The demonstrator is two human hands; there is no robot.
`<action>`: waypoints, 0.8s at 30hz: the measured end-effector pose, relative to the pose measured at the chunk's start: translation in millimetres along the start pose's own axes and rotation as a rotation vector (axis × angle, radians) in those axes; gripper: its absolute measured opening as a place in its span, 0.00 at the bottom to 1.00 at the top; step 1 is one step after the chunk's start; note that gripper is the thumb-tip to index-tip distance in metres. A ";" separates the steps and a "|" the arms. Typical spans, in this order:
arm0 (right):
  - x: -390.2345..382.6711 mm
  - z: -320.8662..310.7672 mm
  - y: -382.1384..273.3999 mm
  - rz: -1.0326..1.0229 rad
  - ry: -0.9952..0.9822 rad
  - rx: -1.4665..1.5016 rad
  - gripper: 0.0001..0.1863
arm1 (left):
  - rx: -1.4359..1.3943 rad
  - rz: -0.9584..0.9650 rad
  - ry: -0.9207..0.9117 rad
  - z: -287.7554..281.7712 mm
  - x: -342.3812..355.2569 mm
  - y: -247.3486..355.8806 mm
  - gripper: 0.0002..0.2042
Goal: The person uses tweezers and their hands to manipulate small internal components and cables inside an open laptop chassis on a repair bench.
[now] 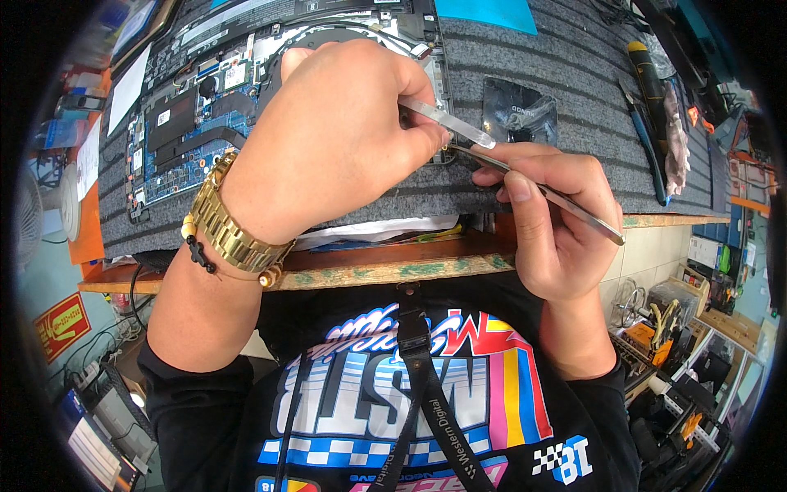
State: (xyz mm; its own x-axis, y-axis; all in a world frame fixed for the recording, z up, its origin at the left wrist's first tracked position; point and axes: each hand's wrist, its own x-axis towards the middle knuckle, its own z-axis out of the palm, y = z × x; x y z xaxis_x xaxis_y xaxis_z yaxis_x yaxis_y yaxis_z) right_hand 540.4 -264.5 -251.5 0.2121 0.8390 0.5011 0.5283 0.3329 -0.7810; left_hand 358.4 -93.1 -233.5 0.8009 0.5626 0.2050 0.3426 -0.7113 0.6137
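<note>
My left hand (336, 123) is closed on a flat silver metal tool (459, 127). Its broad end sticks out to the right, and the part inside the fingers is hidden. From the right, my right hand (566, 205) grips a pair of slim metal tweezers (578, 213) like a pen. The tweezers point left, their tip close to my left fingertips at the corner of an opened laptop (176, 123). The laptop's blue circuit board and black parts lie bare, and my left hand covers some of them. Whatever sits between the two tool tips is too small to make out.
The laptop lies on a grey striped mat (590, 74). A dark plastic bag (520, 111) is right of it, with a blue sheet (488, 12) behind. Farther right are a yellow-and-black screwdriver (643, 78) and a crumpled pink strip (675, 148). The worn table edge (393, 271) runs in front of me.
</note>
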 end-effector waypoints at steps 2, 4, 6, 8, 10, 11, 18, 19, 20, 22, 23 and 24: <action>0.2 -0.1 0.4 -0.009 0.000 -0.010 0.04 | -0.003 0.000 0.002 -0.3 0.0 0.0 0.14; 0.1 -0.4 1.4 -0.020 -0.002 -0.019 0.04 | -0.007 0.001 0.004 -0.3 0.5 -0.4 0.14; -0.7 -0.1 0.5 -0.003 0.007 0.003 0.04 | -0.012 -0.007 -0.010 -1.2 1.2 -0.6 0.14; -0.7 -1.0 0.5 0.018 0.015 0.028 0.03 | -0.015 -0.014 -0.016 -3.9 1.9 1.2 0.14; -0.1 -3.6 1.4 0.015 0.014 0.076 0.04 | -0.017 -0.023 -0.020 -5.4 1.4 1.3 0.15; 0.0 -3.4 0.1 0.014 0.013 0.076 0.04 | -0.009 -0.009 -0.007 -5.2 0.7 0.4 0.14; -0.8 -14.3 -15.7 0.144 0.086 0.278 0.07 | -0.201 -0.009 0.042 -18.0 -0.5 0.6 0.06; 1.2 -19.0 -16.7 0.159 0.053 0.274 0.08 | -0.200 -0.009 0.044 -18.7 -0.8 3.4 0.06; 3.3 -21.9 -18.2 0.174 0.019 0.270 0.10 | -0.403 0.024 0.008 -18.8 -1.6 8.4 0.06; 11.4 -22.6 -22.6 0.159 0.009 0.279 0.12 | -0.604 0.061 -0.026 -19.9 -1.1 10.8 0.05; 16.9 -20.6 -26.2 0.144 0.017 0.280 0.12 | -0.537 0.196 -0.025 -19.5 1.5 7.3 0.06; 20.3 -18.6 -27.7 0.144 0.021 0.279 0.12 | -0.468 0.330 -0.026 -19.3 2.8 5.1 0.06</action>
State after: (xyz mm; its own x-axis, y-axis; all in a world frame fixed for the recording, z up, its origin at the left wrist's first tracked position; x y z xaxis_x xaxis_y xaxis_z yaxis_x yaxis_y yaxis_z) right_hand 545.3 -264.7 -212.7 0.2870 0.8781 0.3829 0.2461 0.3187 -0.9153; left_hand 353.0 -87.0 -215.1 0.8423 0.3276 0.4279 -0.1770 -0.5819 0.7938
